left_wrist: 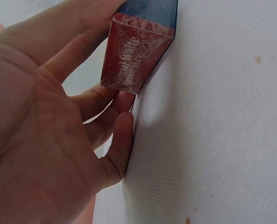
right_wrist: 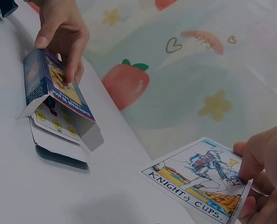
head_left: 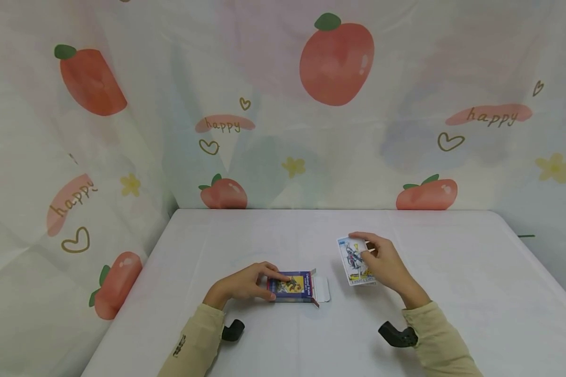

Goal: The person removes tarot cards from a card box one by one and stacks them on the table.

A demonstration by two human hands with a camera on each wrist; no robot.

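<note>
My left hand (head_left: 247, 283) grips a blue tarot card box (head_left: 306, 287) by its left end, thumb on the near side and fingers over the top. The box lies on the white table, its flaps spread at the right end. Inside that mouth, a card with yellow coin shapes (right_wrist: 56, 122) shows in the right wrist view. The red end panel (left_wrist: 129, 58) faces the palm in the left wrist view. Off to the box's right, my right hand (head_left: 390, 266) pinches a tarot card (right_wrist: 201, 175) by its edge, raised above the table. Its face reads "Knight of Cups".
A white cloth covers the table (head_left: 264, 241). Behind it and along the left hangs a backdrop (head_left: 264, 68) printed with fruit, hearts and flowers. Black curved pieces (head_left: 398, 335) stick out at both wrists, beside the beige sleeves.
</note>
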